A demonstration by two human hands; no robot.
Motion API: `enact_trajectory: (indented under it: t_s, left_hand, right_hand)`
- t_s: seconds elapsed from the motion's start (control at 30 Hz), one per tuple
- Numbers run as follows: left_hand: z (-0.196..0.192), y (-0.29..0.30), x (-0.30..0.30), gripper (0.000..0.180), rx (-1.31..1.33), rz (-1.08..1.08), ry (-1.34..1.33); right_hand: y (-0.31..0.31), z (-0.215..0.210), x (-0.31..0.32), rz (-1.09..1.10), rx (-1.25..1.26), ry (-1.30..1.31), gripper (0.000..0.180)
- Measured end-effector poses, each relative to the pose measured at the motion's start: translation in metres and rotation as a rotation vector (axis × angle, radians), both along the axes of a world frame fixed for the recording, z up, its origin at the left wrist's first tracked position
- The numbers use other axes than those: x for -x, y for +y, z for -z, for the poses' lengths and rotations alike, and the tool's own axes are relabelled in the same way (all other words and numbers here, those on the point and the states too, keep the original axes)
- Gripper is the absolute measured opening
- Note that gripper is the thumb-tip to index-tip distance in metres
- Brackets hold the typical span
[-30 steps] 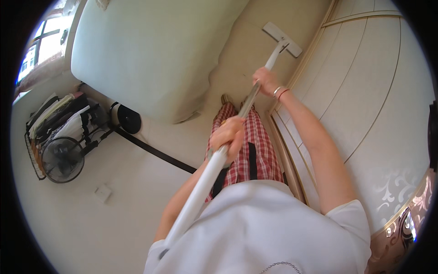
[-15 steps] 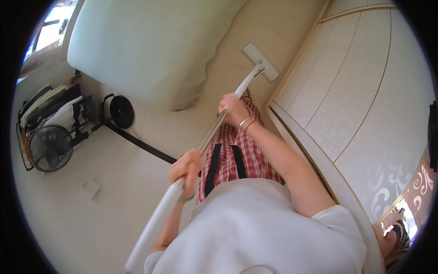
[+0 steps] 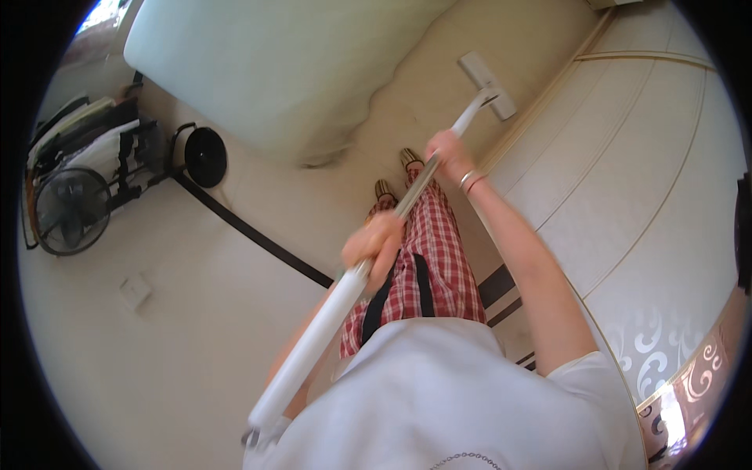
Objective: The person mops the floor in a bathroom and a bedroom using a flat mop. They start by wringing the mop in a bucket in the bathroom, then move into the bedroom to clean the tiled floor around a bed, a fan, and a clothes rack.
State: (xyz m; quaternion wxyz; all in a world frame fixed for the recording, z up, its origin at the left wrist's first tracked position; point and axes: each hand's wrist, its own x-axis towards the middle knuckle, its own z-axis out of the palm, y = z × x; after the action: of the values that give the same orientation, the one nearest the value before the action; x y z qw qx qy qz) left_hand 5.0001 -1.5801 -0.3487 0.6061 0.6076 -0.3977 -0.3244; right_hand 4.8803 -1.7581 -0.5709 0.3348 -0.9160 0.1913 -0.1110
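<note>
White mop pole (image 3: 329, 313) runs diagonally up the frame, from near my chest to the flat mop head (image 3: 487, 75) resting on the pale floor (image 3: 180, 329) close to the cream wardrobe doors (image 3: 627, 157). Left hand (image 3: 374, 244) is wrapped fully round the thick white lower part of the pole, fingers closed. Right hand (image 3: 448, 150) is closed round the thinner metal part higher up, near the head, arm stretched out, bracelet on the wrist. Mop head sits between the wardrobe doors and the pale green bed (image 3: 282, 70). Red checked trousers and both feet are under the pole. Off to my left: a black hose (image 3: 251, 231) across the floor, a round black unit (image 3: 205, 157), a fan (image 3: 72, 210).
</note>
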Motion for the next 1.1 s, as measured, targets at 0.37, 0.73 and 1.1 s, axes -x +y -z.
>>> enact_trajectory:
  t_s: [0.37,0.73,1.1]
  left_hand:
    - [-0.051,0.043,-0.004,0.024,-0.239,-0.292,0.147]
    - [-0.113,0.187,0.005,0.023,-0.095,-0.36,0.056]
    - [0.041,-0.005,-0.033,0.028,0.031,-0.234,0.2]
  right_hand:
    - [0.049,-0.022,-0.042,-0.099,-0.111,0.136,0.006]
    - [0.198,-0.099,-0.06,-0.354,-0.356,0.305,0.004]
    - [-0.038,0.055,-0.064,-0.141,-0.037,0.183,0.006]
